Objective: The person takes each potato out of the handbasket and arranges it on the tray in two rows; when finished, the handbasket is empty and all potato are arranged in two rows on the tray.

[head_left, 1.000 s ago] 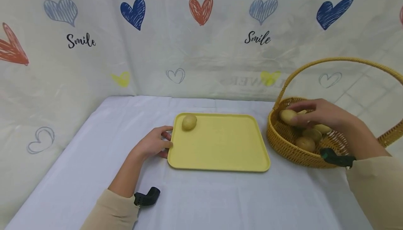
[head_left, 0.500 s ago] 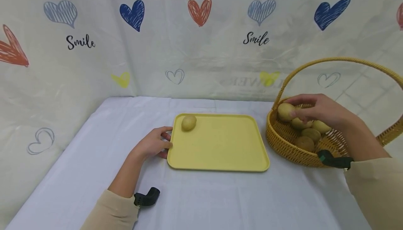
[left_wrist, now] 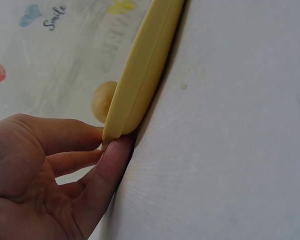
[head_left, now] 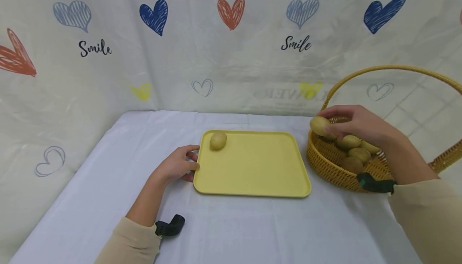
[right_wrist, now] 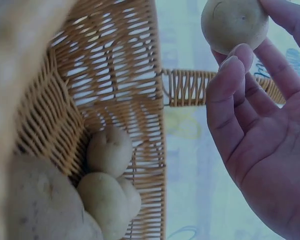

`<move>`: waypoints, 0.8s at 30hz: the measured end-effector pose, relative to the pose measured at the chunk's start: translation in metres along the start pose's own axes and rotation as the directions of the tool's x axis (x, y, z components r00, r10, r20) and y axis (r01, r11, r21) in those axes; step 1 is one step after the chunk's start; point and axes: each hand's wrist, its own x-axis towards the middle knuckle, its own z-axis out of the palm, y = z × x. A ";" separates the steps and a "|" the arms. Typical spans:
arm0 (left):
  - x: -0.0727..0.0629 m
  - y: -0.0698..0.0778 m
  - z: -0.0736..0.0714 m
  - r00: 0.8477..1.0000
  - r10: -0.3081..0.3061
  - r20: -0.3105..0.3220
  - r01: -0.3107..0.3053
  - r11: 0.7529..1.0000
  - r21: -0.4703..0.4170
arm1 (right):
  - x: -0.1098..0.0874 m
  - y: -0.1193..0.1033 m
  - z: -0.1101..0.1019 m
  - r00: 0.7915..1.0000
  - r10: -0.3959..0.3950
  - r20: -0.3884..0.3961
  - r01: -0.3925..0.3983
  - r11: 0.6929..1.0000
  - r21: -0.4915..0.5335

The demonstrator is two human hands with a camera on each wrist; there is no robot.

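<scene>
So the right hand (head_left: 361,125) has a potato (head_left: 319,125) pinched at the fingertips, gap between thumb and fingers closed down to about potato size. In the right wrist view that potato looks clear of the others, nothing else touching it as far as I can see.

Right under that hand is the wicker basket (head_left: 330,174), its handle (head_left: 397,68) arching up behind and over the hand. Below the palm there's a bunch of other potatoes (head_left: 361,155) in there, but the hand covers part of the pile so I can't give you an exact count.

Over on the other side, the left hand (head_left: 177,163) grips the short edge of the yellow tray (head_left: 252,163), fingers and thumb bent in close round the rim. One lone potato (head_left: 218,141) sits on the tray, in the corner just beyond the left fingertips. The rest of the tray stretches away from that hand toward the basket.

Progress-wise I'd call it early days: one on the tray, one in the fingers over the basket rim, and the bulk of them sitting in the basket
</scene>
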 end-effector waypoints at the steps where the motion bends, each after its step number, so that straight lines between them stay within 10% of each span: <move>1: 0.000 0.000 0.000 1.000 0.001 0.001 -0.001 1.000 0.001 | 0.001 -0.001 0.000 1.000 0.001 -0.002 -0.001 1.000 0.001; 24: -0.001 0.001 0.001 1.000 0.006 -0.001 -0.006 1.000 0.007 | 0.022 -0.027 0.027 0.999 -0.044 0.011 0.041 0.985 0.169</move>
